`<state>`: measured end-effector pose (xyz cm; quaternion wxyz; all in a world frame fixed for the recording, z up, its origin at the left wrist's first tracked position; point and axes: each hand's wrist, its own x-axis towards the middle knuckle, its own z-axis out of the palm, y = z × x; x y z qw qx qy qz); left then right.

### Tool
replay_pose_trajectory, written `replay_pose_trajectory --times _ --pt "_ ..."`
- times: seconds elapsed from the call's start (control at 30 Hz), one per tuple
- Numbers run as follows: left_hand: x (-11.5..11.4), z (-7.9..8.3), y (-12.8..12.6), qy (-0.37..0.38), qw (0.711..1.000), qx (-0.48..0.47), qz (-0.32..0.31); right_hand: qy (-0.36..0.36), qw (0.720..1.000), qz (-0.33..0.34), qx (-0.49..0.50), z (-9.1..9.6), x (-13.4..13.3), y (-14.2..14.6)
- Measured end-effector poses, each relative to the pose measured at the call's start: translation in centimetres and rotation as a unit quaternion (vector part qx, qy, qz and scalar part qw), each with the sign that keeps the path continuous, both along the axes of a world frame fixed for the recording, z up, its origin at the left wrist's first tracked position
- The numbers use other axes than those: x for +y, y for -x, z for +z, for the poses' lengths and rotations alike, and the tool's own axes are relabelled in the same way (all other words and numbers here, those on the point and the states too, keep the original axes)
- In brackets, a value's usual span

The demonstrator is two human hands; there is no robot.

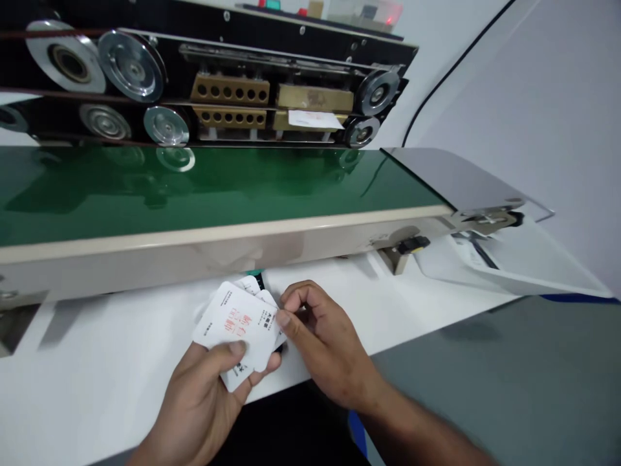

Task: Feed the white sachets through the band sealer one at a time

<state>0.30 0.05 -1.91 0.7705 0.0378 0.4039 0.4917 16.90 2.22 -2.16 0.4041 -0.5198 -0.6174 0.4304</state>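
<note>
Head view: left hand (204,395) grips fanned white cards (241,329).
Right hand (330,343) pinches their edge, thumb and forefinger nearly together.

1. Bright, cool, mostly even light.
2. The belt (291,184) is glossy, mirroring the wheels (167,126) behind it.
3. Soft grey shadows lie on the table (97,388) in front of the belt.
4. A red glow shows in the clear box (356,11) above the belt.
5. Right of the belt, the bin (538,259) looks stretched.
6. In front of the belt, small print on the cards (218,329) is soft.
</note>
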Motion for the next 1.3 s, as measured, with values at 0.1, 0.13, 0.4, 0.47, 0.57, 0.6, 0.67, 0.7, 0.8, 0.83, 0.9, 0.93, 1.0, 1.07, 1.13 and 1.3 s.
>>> replay_pose_trajectory --times 0.1,0.13,0.4,0.47,0.57,0.6,0.67,0.7,0.8,0.83,0.9,0.93,1.0,1.07,1.13,1.3 --pt "-0.1 0.0 -0.3 0.002 1.0 0.021 0.009 -0.041 0.999 -0.01 -0.018 -0.1 -0.1 -0.2" --pt "-0.1 0.0 -0.4 -0.004 1.0 0.023 0.013 -0.052 0.998 -0.012 -0.034 -0.1 -0.3 -0.2" --pt "-0.4 -0.5 -0.6 -0.035 0.999 0.039 0.012 -0.046 0.998 -0.022 0.026 -0.3 -0.4 -0.1" --pt "-0.4 -0.7 -0.5 -0.039 0.999 0.032 0.003 -0.024 0.998 -0.021 0.06 -0.6 -0.3 -0.2" --pt "-0.4 -0.8 -0.6 -0.047 0.999 0.018 -0.014 -0.039 0.996 -0.032 0.078 -1.1 -0.2 -0.1" --pt "-0.4 -0.9 -0.7 -0.05 0.998 0.022 -0.021 -0.065 0.995 -0.045 0.064 -1.2 -0.2 -0.1" --pt "-0.3 -1.0 -0.8 -0.062 0.997 0.038 -0.035 -0.144 0.986 -0.077 0.012 -1.4 -0.2 0.0" --pt "-0.3 -1.0 -0.9 -0.071 0.995 0.047 -0.045 -0.186 0.979 -0.084 -0.017 -1.3 -0.2 0.1" --pt "-0.4 -1.3 -1.0 -0.101 0.99 0.061 -0.078 -0.235 0.969 -0.032 -0.066 -1.0 -0.1 0.0" --pt "-0.4 -1.4 -1.0 -0.111 0.988 0.064 -0.085 -0.221 0.973 0.0 -0.066 -0.8 0.0 -0.1" --pt "-0.4 -1.5 -1.0 -0.122 0.987 0.067 -0.079 -0.166 0.984 0.049 -0.05 -0.5 0.2 -0.3" --pt "-0.5 -1.5 -1.0 -0.119 0.988 0.067 -0.069 -0.134 0.988 0.062 -0.035 -0.4 0.4 -0.4" --pt "-0.5 -1.2 -0.9 -0.095 0.993 0.062 -0.043 -0.075 0.994 0.078 0.002 -0.1 0.7 -0.6" --pt "-0.4 -0.8 -0.9 -0.062 0.996 0.058 -0.021 -0.036 0.994 0.087 0.051 0.1 1.0 -0.9" --pt "-0.3 -0.3 -1.0 -0.041 0.998 0.054 -0.011 -0.031 0.993 0.064 0.095 0.5 1.0 -1.5" --pt "0.1 0.2 -1.2 -0.012 0.999 0.03 -0.006 -0.112 0.985 -0.084 0.099 2.6 -0.1 -4.6"
